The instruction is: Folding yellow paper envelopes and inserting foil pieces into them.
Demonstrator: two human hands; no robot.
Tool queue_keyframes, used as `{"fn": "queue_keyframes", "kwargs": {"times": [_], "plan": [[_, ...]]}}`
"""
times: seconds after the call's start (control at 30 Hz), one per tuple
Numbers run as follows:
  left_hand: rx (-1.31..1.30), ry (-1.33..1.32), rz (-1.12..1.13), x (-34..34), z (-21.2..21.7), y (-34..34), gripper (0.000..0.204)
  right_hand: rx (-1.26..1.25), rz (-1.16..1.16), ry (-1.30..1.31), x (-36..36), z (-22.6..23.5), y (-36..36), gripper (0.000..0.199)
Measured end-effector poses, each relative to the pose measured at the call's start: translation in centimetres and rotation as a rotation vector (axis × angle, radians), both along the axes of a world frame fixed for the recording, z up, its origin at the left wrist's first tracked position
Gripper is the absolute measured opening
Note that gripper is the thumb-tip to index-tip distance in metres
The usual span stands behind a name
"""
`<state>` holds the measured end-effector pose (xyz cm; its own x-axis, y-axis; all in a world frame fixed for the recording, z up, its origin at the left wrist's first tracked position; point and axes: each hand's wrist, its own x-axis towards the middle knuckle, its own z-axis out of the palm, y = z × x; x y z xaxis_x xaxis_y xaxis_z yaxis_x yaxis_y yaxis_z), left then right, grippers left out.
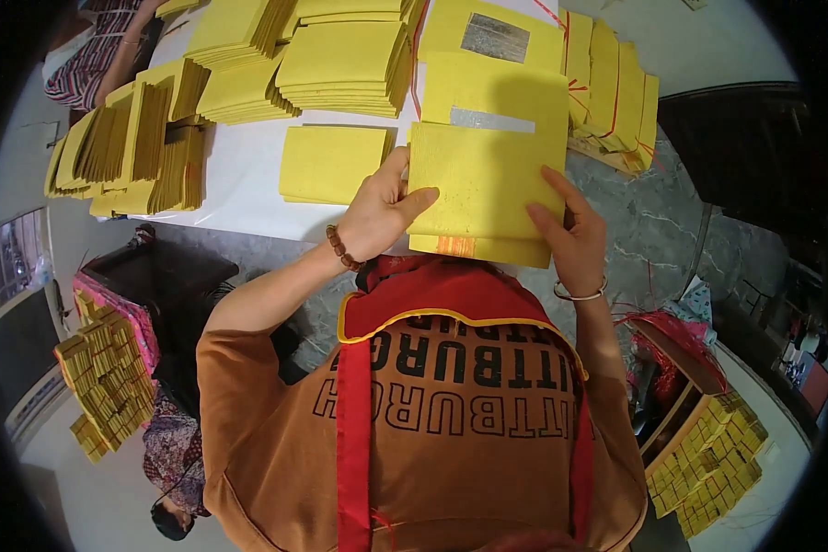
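Observation:
A stack of yellow joss paper [488, 184] lies at the table's near edge in front of me, an orange-red patch showing at its lower edge. My left hand [382, 210] grips its left side, thumb over the top sheet and the other fingers curled at the edge. On the right side, my right hand [575, 235] holds it between thumb and fingers. Just beyond, more yellow sheets carry a silver foil patch [495, 38] and a pale silver strip [492, 120]. A smaller yellow stack [333, 164] rests beside my left hand.
Fanned yellow stacks [345, 69] cover the far left of the white table [239, 193]. Bundles tied with red string [614, 92] stand at the right. Another person's arm [124, 64] shows at the far left. Piled yellow bundles [110, 368] sit behind, on both sides.

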<state>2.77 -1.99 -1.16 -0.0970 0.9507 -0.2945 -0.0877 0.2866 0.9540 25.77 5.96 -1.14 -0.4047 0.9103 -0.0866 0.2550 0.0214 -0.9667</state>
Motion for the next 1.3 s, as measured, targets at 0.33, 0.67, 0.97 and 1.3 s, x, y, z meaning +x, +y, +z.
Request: {"fn": "queue_keyframes", "kwargs": {"times": [0.33,0.67,0.97,1.3], "plan": [[0.087,0.605,-0.023,-0.6,3.6,1.0,0.049,-0.030,-0.025,-0.082,-0.2,-0.2,0.1,0.040],[0.562,1.274,-0.536,3.7,-0.2,-0.1,0.082,-0.031,-0.019,-0.164,-0.1,0.2,-0.2,0.039],[0.564,1.288,-0.554,3.9,-0.6,-0.1,0.076,0.851,0.367,-0.617,2.7,-3.5,-4.6,0.051],[0.648,1.448,-0.455,4.7,0.8,0.4,0.060,0.321,0.318,-0.116,3.3,-1.8,-3.4,0.042]]}}
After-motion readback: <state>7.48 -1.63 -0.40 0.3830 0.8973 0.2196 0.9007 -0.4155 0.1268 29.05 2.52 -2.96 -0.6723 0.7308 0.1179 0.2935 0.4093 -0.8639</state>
